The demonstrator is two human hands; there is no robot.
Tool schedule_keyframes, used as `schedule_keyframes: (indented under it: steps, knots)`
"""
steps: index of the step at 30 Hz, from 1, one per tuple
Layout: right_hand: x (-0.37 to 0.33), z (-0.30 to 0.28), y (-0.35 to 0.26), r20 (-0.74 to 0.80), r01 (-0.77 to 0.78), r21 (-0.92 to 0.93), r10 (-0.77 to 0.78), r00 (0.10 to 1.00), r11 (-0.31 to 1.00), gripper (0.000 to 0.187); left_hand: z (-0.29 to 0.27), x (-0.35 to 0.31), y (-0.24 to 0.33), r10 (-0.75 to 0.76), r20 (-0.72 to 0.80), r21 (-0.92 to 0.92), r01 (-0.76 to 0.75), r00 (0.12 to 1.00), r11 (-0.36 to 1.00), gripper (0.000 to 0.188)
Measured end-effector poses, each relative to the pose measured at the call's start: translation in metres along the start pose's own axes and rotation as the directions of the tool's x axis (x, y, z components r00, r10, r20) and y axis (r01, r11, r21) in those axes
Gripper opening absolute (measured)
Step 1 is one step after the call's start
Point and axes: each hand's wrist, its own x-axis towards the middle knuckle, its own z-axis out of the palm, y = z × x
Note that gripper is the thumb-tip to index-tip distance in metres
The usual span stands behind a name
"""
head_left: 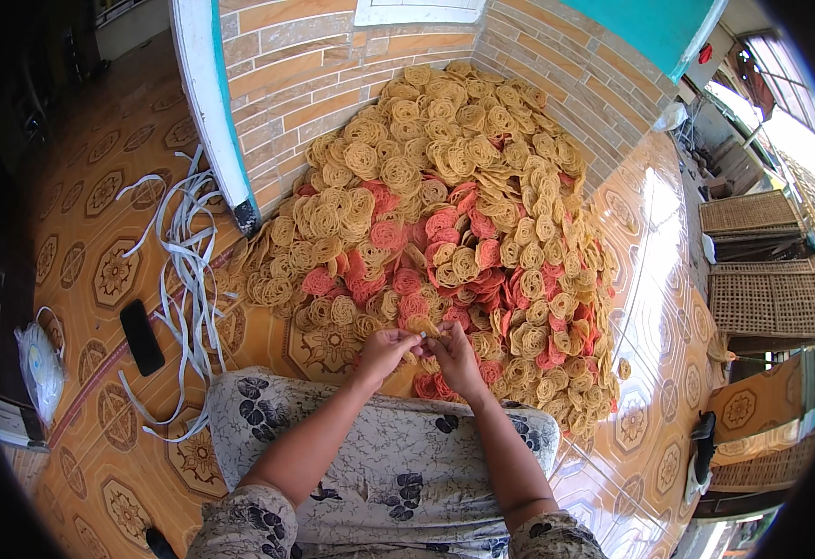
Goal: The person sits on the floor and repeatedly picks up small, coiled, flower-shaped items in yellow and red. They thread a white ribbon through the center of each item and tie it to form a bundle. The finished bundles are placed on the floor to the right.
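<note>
Pinching white strip (423,335) | left grip (387,354), right grip (457,360): both clasping it | yellow coil (422,324) just beyond, between them

Patterned tiled floor (114,270), heap of tan and red coiled discs (440,224), white straps (193,252); black phone (142,337)

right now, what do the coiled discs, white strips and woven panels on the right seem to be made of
Yellow coiled discs and coral coiled discs: perhaps dried noodle-like dough or fibre, matte; fine strands wind in loops. White strips: possibly plastic, maybe cloth, smooth-looking; flat bands in loose curves. Woven panels: likely split bamboo or rattan, dull tan; a lattice weave shows.
</note>
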Motion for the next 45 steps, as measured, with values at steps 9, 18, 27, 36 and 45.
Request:
schedule_keyframes:
  steps: [9, 18, 27, 36, 45]
  knots:
    - [0.000, -0.004, 0.006, -0.054, 0.038, -0.306, -0.058, 0.997, 0.951, 0.017, 0.000, 0.000, 0.002, -0.002, 0.016, 0.006, 0.002, 1.000, 1.000, 0.016]
    - [0.004, -0.009, 0.022, -0.058, 0.098, -0.265, -0.117, 0.991, 0.959, 0.015, 0.001, -0.002, 0.005, -0.006, 0.016, 0.000, 0.006, 1.000, 1.000, 0.016]
    - [0.003, -0.009, 0.018, -0.043, 0.107, -0.254, -0.122, 0.992, 0.961, 0.016, 0.001, -0.001, 0.003, -0.011, 0.022, -0.010, 0.012, 1.000, 1.000, 0.016]
    - [0.002, -0.008, 0.015, -0.048, 0.115, -0.288, -0.135, 0.990, 0.951, 0.015, -0.002, 0.000, 0.004, -0.016, -0.002, -0.022, 0.016, 1.000, 1.000, 0.016]
    - [0.001, -0.006, 0.011, -0.061, 0.120, -0.318, -0.147, 0.987, 0.941, 0.015, 0.000, -0.001, 0.005, -0.007, 0.017, -0.014, 0.007, 1.000, 1.000, 0.017]
